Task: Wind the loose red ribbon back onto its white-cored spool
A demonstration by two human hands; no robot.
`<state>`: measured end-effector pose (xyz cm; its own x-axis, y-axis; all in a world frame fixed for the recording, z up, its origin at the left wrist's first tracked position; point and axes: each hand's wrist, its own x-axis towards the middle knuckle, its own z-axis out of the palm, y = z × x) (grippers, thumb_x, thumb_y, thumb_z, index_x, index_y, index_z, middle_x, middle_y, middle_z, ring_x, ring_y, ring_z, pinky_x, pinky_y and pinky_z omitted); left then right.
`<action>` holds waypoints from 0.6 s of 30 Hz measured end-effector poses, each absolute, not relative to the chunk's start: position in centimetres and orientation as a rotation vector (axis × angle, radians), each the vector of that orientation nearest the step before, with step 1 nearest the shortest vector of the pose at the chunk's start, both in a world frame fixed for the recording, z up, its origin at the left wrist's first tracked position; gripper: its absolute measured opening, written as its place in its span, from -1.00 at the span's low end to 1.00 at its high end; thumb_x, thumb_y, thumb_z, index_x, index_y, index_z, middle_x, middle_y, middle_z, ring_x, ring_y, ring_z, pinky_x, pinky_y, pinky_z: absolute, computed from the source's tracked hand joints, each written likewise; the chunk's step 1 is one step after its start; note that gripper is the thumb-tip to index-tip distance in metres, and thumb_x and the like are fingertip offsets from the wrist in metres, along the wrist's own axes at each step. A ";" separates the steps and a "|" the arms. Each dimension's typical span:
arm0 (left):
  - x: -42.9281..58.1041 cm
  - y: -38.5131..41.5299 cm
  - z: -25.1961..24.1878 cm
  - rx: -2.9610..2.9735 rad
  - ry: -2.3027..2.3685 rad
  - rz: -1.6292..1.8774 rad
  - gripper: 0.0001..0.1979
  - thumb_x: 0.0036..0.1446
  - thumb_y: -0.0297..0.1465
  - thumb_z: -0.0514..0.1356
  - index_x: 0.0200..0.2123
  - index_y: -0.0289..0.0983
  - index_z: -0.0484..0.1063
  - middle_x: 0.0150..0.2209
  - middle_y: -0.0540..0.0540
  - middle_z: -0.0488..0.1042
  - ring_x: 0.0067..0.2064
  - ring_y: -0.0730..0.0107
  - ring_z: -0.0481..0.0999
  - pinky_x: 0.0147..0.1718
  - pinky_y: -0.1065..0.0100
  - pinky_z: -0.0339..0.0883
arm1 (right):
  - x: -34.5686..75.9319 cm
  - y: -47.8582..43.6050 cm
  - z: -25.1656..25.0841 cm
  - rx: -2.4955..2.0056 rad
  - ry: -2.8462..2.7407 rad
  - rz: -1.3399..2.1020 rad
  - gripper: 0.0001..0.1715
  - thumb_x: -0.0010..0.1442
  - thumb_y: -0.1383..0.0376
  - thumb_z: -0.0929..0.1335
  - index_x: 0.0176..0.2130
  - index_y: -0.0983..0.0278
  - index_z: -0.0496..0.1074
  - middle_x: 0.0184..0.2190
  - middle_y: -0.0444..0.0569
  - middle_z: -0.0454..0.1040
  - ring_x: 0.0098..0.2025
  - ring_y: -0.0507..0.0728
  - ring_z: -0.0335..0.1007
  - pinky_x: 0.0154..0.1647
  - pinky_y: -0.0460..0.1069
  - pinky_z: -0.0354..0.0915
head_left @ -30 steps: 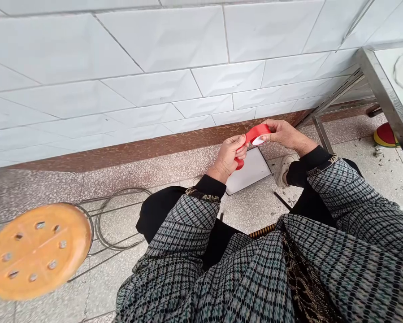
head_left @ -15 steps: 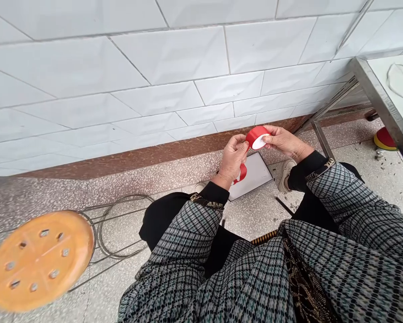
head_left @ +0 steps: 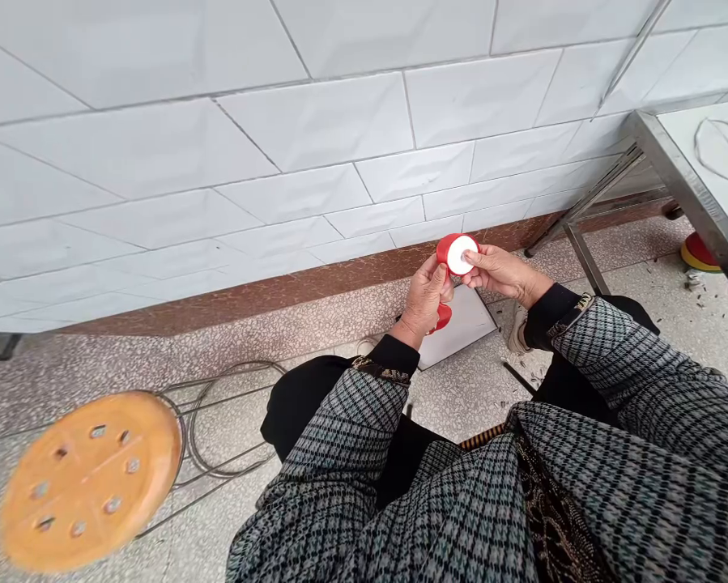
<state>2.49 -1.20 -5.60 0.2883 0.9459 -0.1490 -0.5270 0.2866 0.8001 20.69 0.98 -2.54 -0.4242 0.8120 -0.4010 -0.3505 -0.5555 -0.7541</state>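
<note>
My right hand (head_left: pixel 502 274) grips a small red tape roll (head_left: pixel 457 253) with a white core, its flat side turned toward me. My left hand (head_left: pixel 425 299) is closed on the loose red tape end (head_left: pixel 442 317), which curls down below the fingers. Both hands are held close together in front of my knees, above a white flat board (head_left: pixel 461 324) lying on the floor by the wall. My sleeves are a dark checked fabric with black cuffs.
An orange round stool (head_left: pixel 87 478) with a wire frame stands at the lower left. A metal table (head_left: pixel 691 190) with steel legs fills the upper right. A red and yellow object (head_left: pixel 699 253) lies under it. White tiled wall ahead. Debris litters the speckled floor.
The roll has turned in my right hand so its white core faces me. My left hand has slid down along the pulled-out tape, and both hands have drawn slightly lower.
</note>
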 end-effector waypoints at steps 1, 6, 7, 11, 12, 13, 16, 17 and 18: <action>2.4 -1.1 -5.6 0.705 0.714 1.105 -0.38 -0.01 0.13 0.59 -0.09 -0.18 0.63 -0.66 0.23 0.10 -0.63 0.60 -0.06 -0.60 0.40 -0.14 | 20.6 1.0 -2.4 -1.032 -0.744 2.019 -0.56 0.18 0.15 0.72 -0.22 0.32 0.56 -0.44 -0.08 0.67 -0.51 -0.01 0.59 -0.43 -0.18 0.58; 2.4 -1.0 -5.7 0.608 0.813 1.120 -0.52 0.09 -0.03 0.60 -0.10 -0.20 0.61 -0.68 0.25 0.09 -0.65 0.64 -0.05 -0.62 0.45 -0.17 | 19.9 0.8 -1.4 -1.148 -0.690 1.969 -0.87 0.48 0.38 0.52 -0.16 0.36 0.55 -0.44 -0.05 0.67 -0.52 -0.01 0.62 -0.45 -0.20 0.58; 2.4 -1.0 -5.7 0.592 0.819 1.106 -0.53 0.10 -0.04 0.60 -0.12 -0.21 0.60 -0.67 0.25 0.10 -0.65 0.65 -0.04 -0.62 0.46 -0.17 | 19.7 0.7 -1.2 -1.152 -0.685 1.969 -0.91 0.49 0.41 0.49 -0.15 0.36 0.54 -0.42 -0.03 0.68 -0.51 0.00 0.63 -0.43 -0.20 0.59; 2.7 -1.4 -5.6 0.564 0.820 1.041 -0.52 0.13 -0.02 0.58 -0.16 -0.23 0.55 -0.65 0.25 0.16 -0.66 0.69 -0.02 -0.62 0.50 -0.11 | 18.9 0.4 -1.1 -1.150 -0.678 1.956 -0.92 0.49 0.48 0.44 -0.04 0.35 0.50 -0.31 0.02 0.71 -0.46 0.04 0.68 -0.39 -0.16 0.63; 2.7 -1.5 -5.6 0.563 0.820 1.033 -0.51 0.13 -0.01 0.57 -0.18 -0.23 0.54 -0.65 0.24 0.16 -0.65 0.69 -0.02 -0.62 0.51 -0.10 | 18.8 0.3 -1.2 -1.151 -0.676 1.942 -0.89 0.49 0.47 0.44 -0.01 0.32 0.49 -0.30 0.02 0.71 -0.45 0.05 0.69 -0.40 -0.15 0.63; 2.7 -1.5 -5.6 0.563 0.823 1.030 -0.50 0.12 0.01 0.57 -0.21 -0.23 0.52 -0.64 0.24 0.17 -0.65 0.69 -0.02 -0.62 0.52 -0.10 | 18.7 0.2 -1.3 -1.149 -0.679 1.930 -0.86 0.49 0.45 0.44 0.01 0.30 0.47 -0.29 0.01 0.71 -0.45 0.06 0.69 -0.39 -0.13 0.63; 2.3 -1.3 -5.2 0.573 0.841 1.016 -0.48 0.10 0.02 0.58 -0.27 -0.24 0.48 -0.64 0.25 0.12 -0.65 0.69 -0.04 -0.62 0.51 -0.11 | 19.1 0.3 -1.9 -1.121 -0.776 1.937 -0.78 0.44 0.35 0.48 0.06 0.25 0.48 -0.23 0.03 0.71 -0.35 0.11 0.71 -0.28 -0.04 0.67; 2.0 -1.2 -5.0 0.589 0.845 1.001 -0.48 0.09 0.02 0.58 -0.28 -0.24 0.48 -0.64 0.26 0.10 -0.64 0.69 -0.05 -0.62 0.50 -0.12 | 19.5 0.5 -2.1 -1.120 -0.855 1.940 -0.75 0.41 0.32 0.51 0.05 0.25 0.50 -0.20 0.04 0.72 -0.29 0.13 0.72 -0.21 0.00 0.68; 1.6 -1.0 -4.7 0.614 0.844 0.979 -0.49 0.09 0.00 0.58 -0.28 -0.25 0.49 -0.64 0.26 0.08 -0.64 0.68 -0.05 -0.61 0.49 -0.12 | 19.9 0.8 -2.3 -1.130 -0.961 1.927 -0.73 0.36 0.30 0.53 0.03 0.25 0.52 -0.16 0.04 0.72 -0.23 0.14 0.70 -0.14 0.03 0.68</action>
<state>1.58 -1.02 -4.69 0.2980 0.8952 -0.3315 -0.4598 0.4389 0.7720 19.95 0.77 -2.31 -0.3791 0.8392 -0.3899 -0.1937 -0.4839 -0.8534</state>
